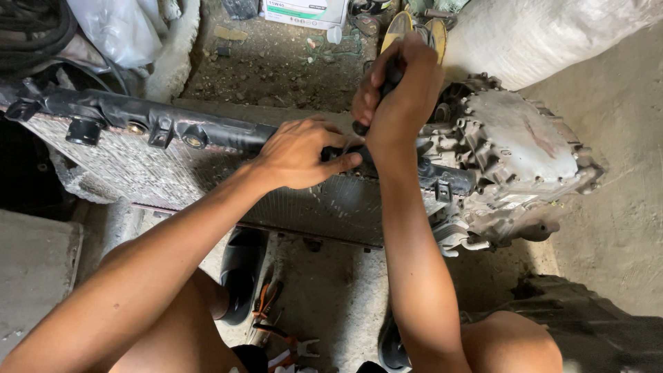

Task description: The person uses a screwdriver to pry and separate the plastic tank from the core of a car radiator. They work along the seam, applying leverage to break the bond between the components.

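A car radiator (138,166) with a black plastic top tank (124,114) lies across the middle of the head view. My left hand (300,152) rests on the tank, fingers curled around its edge near a fitting. My right hand (400,86) is closed around the dark handle of a tool (391,76) held upright over the same fitting; the tool's tip is hidden behind my hands. Both forearms reach in from the bottom.
A grey cast-metal gearbox housing (511,152) sits right of the radiator. A white sack (545,34) lies behind it. Orange-handled pliers (266,300) lie on the dirt floor between my feet. A white box (304,12) and plastic sheet (117,27) sit at the back.
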